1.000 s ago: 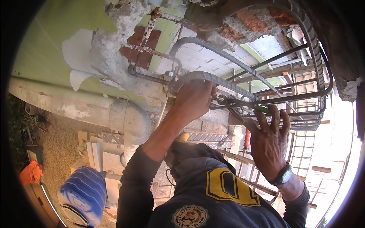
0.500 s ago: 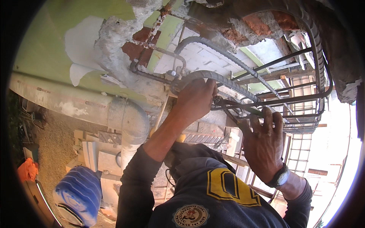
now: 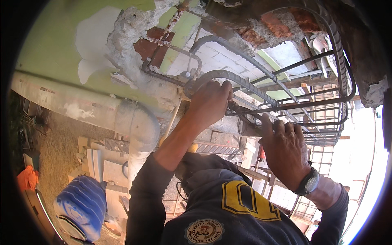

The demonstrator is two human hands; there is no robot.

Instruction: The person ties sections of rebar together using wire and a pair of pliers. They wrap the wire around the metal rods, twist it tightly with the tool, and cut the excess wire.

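Note:
A cage of steel reinforcing bars (image 3: 300,109) runs off to the right, with ribbed long bars and thinner square hoops. My left hand (image 3: 209,104) is closed below the thick hooked bar end (image 3: 222,74), fingertips bent against the steel; what they pinch is hidden. My right hand (image 3: 283,153) grips the handles of a dark pair of pincers (image 3: 250,116), whose jaws point at the hoop corner beside my left fingers. The handle ends are hidden in my palm. Thin looped wire (image 3: 244,126) shows below the pincers.
Broken concrete and brick (image 3: 277,30) hang over the cage. At left, a green wall (image 3: 53,61) carries a grey pipe (image 3: 81,108) with an elbow (image 3: 141,126). Far below are a blue drum (image 3: 81,206), orange cloth (image 3: 27,177) and timber pieces (image 3: 116,173).
My right hand has turned and shifted slightly, and the pincers' green handle is now covered. My left hand stays almost in place.

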